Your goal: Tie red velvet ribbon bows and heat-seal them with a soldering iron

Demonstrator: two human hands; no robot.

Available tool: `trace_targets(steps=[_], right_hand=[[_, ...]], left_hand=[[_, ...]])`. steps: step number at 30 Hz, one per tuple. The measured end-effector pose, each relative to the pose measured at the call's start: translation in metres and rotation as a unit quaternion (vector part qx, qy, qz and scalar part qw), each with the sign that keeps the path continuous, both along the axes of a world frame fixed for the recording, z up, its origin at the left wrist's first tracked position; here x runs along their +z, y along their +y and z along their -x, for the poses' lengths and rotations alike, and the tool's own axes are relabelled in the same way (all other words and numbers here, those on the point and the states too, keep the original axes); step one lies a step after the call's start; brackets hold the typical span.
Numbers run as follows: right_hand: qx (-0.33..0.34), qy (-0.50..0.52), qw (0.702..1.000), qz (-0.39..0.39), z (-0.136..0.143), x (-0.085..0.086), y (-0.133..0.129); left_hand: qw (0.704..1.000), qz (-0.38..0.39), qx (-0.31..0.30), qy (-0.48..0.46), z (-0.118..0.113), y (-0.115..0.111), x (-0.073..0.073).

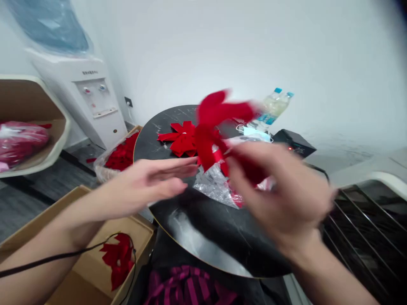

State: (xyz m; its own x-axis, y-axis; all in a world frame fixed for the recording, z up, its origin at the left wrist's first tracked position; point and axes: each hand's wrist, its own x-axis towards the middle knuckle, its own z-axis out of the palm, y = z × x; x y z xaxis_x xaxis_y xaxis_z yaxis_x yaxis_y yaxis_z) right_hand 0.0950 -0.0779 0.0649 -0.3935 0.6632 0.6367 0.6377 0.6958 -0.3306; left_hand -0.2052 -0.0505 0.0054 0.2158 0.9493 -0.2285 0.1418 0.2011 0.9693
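My right hand (276, 190), blurred by motion, pinches a red fabric bow (211, 123) above the round black table (203, 237). Its loops spread up and to the right. Just left of it, my left hand (162, 180) has its fingers stretched out, with the fingertips close to the bow's lower edge; contact cannot be made out. Another red bow (182, 137) lies on the table behind my left hand. Under the held bow is a crumpled clear plastic bag (216, 186) with red pieces in it.
Bottles (275, 106), a blue mask (257, 134) and a black box (294, 144) stand or lie at the table's back right. A cardboard box (95, 271) with a red bow is lower left, near a bag of red pieces (122, 154). A water dispenser (95, 93) stands behind.
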Motion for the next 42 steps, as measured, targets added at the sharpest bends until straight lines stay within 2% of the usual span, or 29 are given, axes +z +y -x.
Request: trace_targets(steps=[2,4,6,8,9,11,14,17,20,22,25,28,29,31,32,34,36,37,40,42], right_hand=[[0.021,-0.006,0.999,-0.028,0.005,-0.004,-0.003],[-0.007,0.037,0.999,0.002,-0.010,-0.004,0.007],[-0.091,0.057,0.992,0.067,-0.039,-0.010,0.029],[-0.134,-0.067,0.978,0.144,-0.068,-0.025,0.058],[-0.128,-0.156,0.963,0.179,-0.078,-0.035,0.072],[-0.107,-0.219,0.949,0.200,-0.089,-0.057,0.094],[-0.089,-0.230,0.948,0.200,-0.092,-0.078,0.108],[-0.092,-0.216,0.951,0.203,-0.095,-0.079,0.109],[-0.113,-0.190,0.954,0.203,-0.104,-0.069,0.107],[-0.141,-0.153,0.959,0.195,-0.112,-0.060,0.105],[-0.171,-0.002,0.970,0.174,-0.125,-0.046,0.097],[-0.134,0.170,0.967,0.131,-0.137,-0.035,0.088],[-0.112,0.211,0.964,0.116,-0.139,-0.033,0.085],[-0.069,0.262,0.958,0.099,-0.139,-0.032,0.081],[-0.048,0.275,0.955,0.102,-0.137,-0.032,0.079],[-0.008,0.288,0.951,0.111,-0.128,-0.035,0.076],[0.021,0.295,0.948,0.120,-0.118,-0.038,0.072],[0.027,0.295,0.947,0.123,-0.114,-0.040,0.071],[0.008,0.272,0.954,0.125,-0.108,-0.044,0.070],[-0.013,0.237,0.964,0.122,-0.110,-0.045,0.070]], left_hand=[[0.999,-0.018,-0.031,-0.014,-0.042,0.006,0.010],[0.997,-0.038,-0.048,-0.042,-0.068,0.010,0.013],[0.996,-0.019,-0.078,-0.046,-0.076,0.013,0.015],[0.992,0.024,-0.116,-0.039,-0.075,0.018,0.020],[0.989,0.043,-0.138,-0.038,-0.074,0.022,0.023],[0.980,0.058,-0.186,-0.048,-0.077,0.031,0.029],[0.965,0.021,-0.263,0.011,-0.098,0.051,0.030],[0.940,-0.053,-0.320,0.107,-0.127,0.071,0.023],[0.912,-0.112,-0.363,0.153,-0.151,0.083,0.020],[0.903,-0.155,-0.359,0.179,-0.160,0.085,0.024],[0.898,-0.201,-0.334,0.204,-0.166,0.087,0.033],[0.883,-0.232,-0.335,0.234,-0.167,0.090,0.037],[0.884,-0.249,-0.315,0.239,-0.167,0.092,0.037],[0.908,-0.268,-0.249,0.206,-0.169,0.097,0.035],[0.924,-0.260,-0.226,0.167,-0.171,0.099,0.033],[0.948,-0.209,-0.232,0.066,-0.178,0.102,0.029],[0.951,-0.165,-0.260,-0.020,-0.186,0.101,0.024],[0.953,-0.160,-0.253,-0.043,-0.189,0.099,0.021],[0.967,-0.159,-0.192,-0.054,-0.193,0.092,0.014],[0.972,-0.137,-0.181,-0.055,-0.191,0.089,0.011]])
